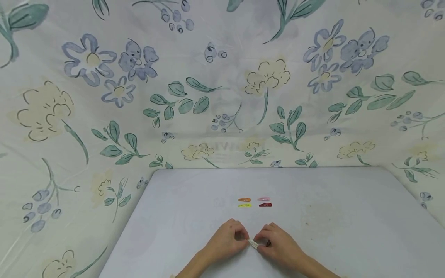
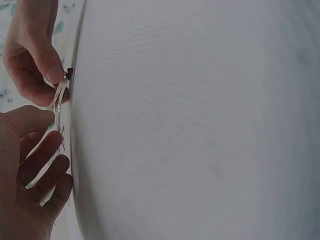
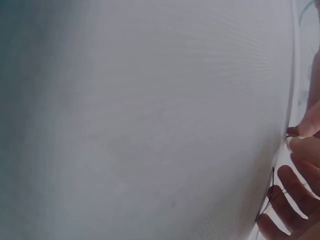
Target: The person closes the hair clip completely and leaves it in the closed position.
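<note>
Head view shows the left hand (image 1: 226,240) and the right hand (image 1: 281,247) each pinching one end of a small white band (image 1: 253,244) with finger and thumb. The band is between the hands, nearer the person than four clips on the white table (image 1: 194,193): orange clip (image 1: 244,199) beside pink clip (image 1: 264,199), yellow clip (image 1: 245,205) beside dark red clip (image 1: 265,205). A tiny dark bit (image 2: 69,73) shows by the right thumb.

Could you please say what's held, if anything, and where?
Left hand and right hand pinch what seems a white hair clip by opposite ends; dark object, hold unclear.
</note>
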{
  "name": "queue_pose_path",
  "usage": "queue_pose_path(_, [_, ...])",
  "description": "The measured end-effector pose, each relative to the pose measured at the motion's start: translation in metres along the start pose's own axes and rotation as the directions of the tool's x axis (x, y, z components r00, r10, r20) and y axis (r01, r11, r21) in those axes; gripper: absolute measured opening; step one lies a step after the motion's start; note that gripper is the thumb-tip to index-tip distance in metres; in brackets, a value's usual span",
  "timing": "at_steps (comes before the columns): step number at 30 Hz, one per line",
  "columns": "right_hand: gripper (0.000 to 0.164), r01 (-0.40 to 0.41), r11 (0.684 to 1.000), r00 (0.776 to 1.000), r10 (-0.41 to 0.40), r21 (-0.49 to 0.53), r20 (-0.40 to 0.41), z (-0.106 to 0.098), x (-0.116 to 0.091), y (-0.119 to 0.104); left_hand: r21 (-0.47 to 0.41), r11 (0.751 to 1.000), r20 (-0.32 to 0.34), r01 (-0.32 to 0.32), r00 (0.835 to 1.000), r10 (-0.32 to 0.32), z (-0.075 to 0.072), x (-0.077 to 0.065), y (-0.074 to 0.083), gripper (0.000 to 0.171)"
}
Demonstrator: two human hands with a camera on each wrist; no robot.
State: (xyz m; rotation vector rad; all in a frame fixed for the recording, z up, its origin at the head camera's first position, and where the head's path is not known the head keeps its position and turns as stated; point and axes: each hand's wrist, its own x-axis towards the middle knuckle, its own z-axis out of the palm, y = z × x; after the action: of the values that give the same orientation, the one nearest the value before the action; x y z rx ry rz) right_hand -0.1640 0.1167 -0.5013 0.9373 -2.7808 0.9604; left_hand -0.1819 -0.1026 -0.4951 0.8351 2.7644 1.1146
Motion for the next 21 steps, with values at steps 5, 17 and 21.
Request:
queue_pose_path(5, [0.015, -0.027, 0.999, 1.0, 0.027, 0.032, -0.002, -0.0008, 0.0005, -0.0019, 0.0, 1.0, -0.017, 0.017, 1.0, -0.017, 0.0008, -0.001, 0.0001, 0.009])
queue_pose_path(17, [0.019, -0.146, 0.984, 0.989, 0.148, 0.105, -0.014, -0.0039, 0.0052, -0.005, -0.031, 0.999, -0.131, 0.025, 0.991, -0.029, 0.0031, -0.0004, 0.0068, 0.007])
queue_pose_path(21, [0.02, -0.169, 0.982, 0.984, 0.174, 0.088, -0.048, -0.0064, 0.0085, -0.0069, -0.044, 0.999, -0.21, -0.015, 0.978, 0.005, 0.006, 0.0032, 0.0079, 0.006])
